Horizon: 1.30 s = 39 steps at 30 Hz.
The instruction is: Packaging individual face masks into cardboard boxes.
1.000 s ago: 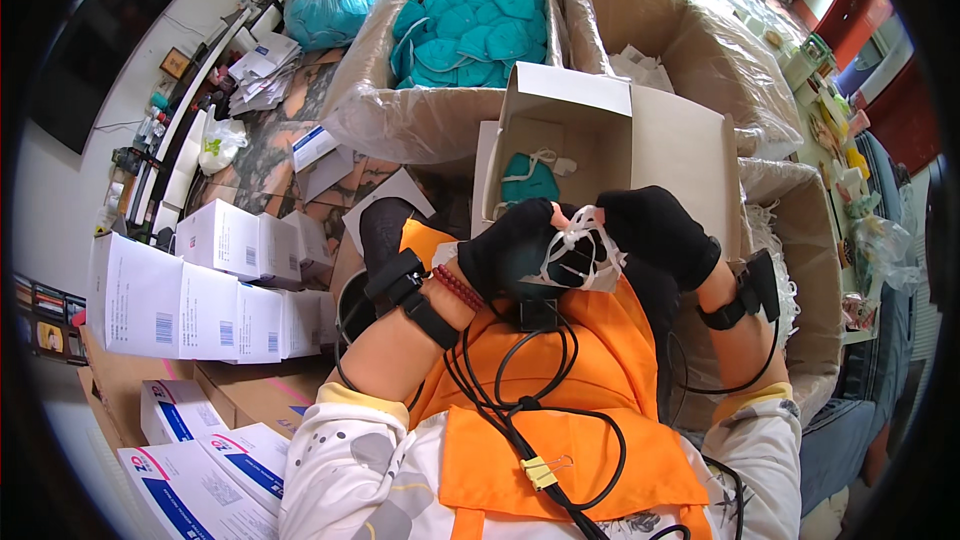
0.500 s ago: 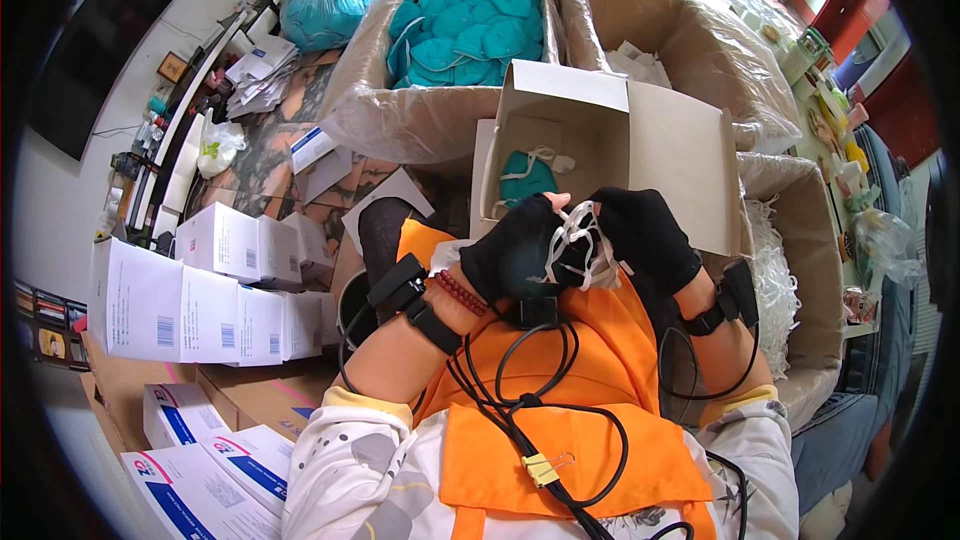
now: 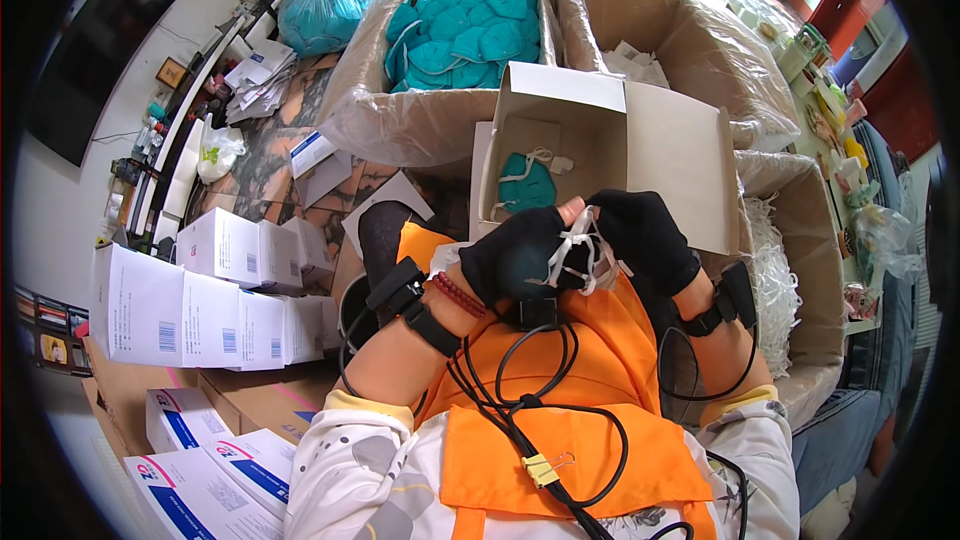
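Both hands are in black gloves with bare fingertips and are close together over the orange apron [image 3: 600, 340]. My left hand [image 3: 515, 255] is closed with its thumb up, gripping a bunch of white elastic straps [image 3: 578, 250]. Curled beside it, my right hand [image 3: 640, 235] grips the same straps from the other side. Whatever the straps are fixed to is mostly hidden by the gloves. Just beyond the hands stands an open white carton [image 3: 680, 165]. Inside it lies a teal face mask [image 3: 527, 183] with white straps.
A plastic-lined box [image 3: 350, 105] heaped with teal masks stands ahead, beside another lined box [image 3: 690, 50] with white pieces. White straps fill a box [image 3: 775, 290] at right. White cartons [image 3: 140, 305] line the left, with flat printed boxes [image 3: 200, 490] nearer. Black cables [image 3: 510, 410] hang over my apron.
My hands stay almost in place, still gripping the straps. The left thumb and the straps have shifted slightly right. Nothing has been let go.
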Each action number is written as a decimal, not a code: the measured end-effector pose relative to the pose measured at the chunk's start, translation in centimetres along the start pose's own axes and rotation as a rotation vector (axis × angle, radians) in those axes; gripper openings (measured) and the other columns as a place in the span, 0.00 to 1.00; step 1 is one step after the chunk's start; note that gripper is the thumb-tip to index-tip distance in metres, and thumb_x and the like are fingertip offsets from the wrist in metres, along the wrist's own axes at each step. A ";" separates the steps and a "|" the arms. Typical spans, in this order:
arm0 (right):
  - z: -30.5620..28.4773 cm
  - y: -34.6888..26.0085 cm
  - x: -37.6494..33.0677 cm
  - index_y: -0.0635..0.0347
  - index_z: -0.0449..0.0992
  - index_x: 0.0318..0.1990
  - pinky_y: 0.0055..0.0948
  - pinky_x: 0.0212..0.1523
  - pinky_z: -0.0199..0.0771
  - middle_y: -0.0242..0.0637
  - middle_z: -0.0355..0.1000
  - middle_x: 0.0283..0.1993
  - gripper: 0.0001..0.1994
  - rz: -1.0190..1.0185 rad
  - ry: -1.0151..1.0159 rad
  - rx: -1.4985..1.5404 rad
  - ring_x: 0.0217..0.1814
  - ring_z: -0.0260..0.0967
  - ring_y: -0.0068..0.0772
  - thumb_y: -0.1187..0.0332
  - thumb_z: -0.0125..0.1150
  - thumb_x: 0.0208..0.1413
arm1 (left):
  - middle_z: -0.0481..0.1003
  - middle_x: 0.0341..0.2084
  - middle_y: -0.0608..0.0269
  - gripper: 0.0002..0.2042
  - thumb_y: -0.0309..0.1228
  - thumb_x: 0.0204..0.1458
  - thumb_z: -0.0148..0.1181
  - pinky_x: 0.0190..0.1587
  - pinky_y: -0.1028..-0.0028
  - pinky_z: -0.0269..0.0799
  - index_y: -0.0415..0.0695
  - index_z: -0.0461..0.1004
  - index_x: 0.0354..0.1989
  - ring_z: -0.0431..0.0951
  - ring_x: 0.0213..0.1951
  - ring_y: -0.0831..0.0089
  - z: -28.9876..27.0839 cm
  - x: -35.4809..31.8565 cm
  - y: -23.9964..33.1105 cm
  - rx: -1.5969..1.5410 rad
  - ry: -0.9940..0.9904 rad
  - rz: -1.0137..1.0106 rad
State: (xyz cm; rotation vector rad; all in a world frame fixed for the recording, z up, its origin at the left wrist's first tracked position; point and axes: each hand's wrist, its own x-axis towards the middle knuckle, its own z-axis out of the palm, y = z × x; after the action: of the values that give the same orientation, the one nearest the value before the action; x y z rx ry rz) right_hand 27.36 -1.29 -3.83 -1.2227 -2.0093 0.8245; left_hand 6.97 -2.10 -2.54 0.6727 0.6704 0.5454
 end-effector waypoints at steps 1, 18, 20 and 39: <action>0.0 -0.1 0.1 0.61 0.79 0.37 0.32 0.33 0.75 0.47 0.76 0.29 0.07 0.000 -0.001 0.001 0.30 0.76 0.47 0.70 0.57 0.54 | 0.76 0.26 0.66 0.23 0.53 0.64 0.44 0.32 0.78 0.73 0.45 0.74 0.35 0.78 0.28 0.75 0.0 -0.1 -0.1 0.000 0.001 0.000; -0.8 0.2 0.7 0.60 0.80 0.34 0.31 0.38 0.75 0.45 0.76 0.34 0.05 -0.021 0.130 -0.283 0.35 0.75 0.47 0.72 0.60 0.51 | 0.76 0.28 0.65 0.17 0.43 0.66 0.45 0.29 0.81 0.73 0.41 0.71 0.42 0.78 0.29 0.79 -0.7 0.4 -1.5 0.191 -0.050 0.063; -1.4 0.3 0.9 0.59 0.79 0.39 0.29 0.39 0.74 0.43 0.77 0.37 0.08 -0.031 0.153 -0.190 0.36 0.76 0.42 0.73 0.61 0.51 | 0.76 0.30 0.67 0.17 0.44 0.65 0.47 0.30 0.80 0.73 0.41 0.73 0.43 0.77 0.29 0.80 -0.4 0.3 -1.5 0.199 -0.049 0.085; -1.5 -1.3 0.1 0.65 0.79 0.38 0.30 0.38 0.74 0.41 0.78 0.31 0.16 0.108 -0.285 -0.229 0.35 0.77 0.31 0.60 0.70 0.50 | 0.74 0.28 0.64 0.13 0.36 0.64 0.46 0.35 0.74 0.68 0.40 0.73 0.36 0.72 0.29 0.75 -1.8 1.5 -2.3 0.800 0.113 0.389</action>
State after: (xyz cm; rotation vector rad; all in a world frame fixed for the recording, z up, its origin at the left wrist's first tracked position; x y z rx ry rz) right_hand 27.81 -1.46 -1.94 -1.4177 -2.3349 0.8807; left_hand 7.23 -1.98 -5.85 1.5523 0.8749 0.6742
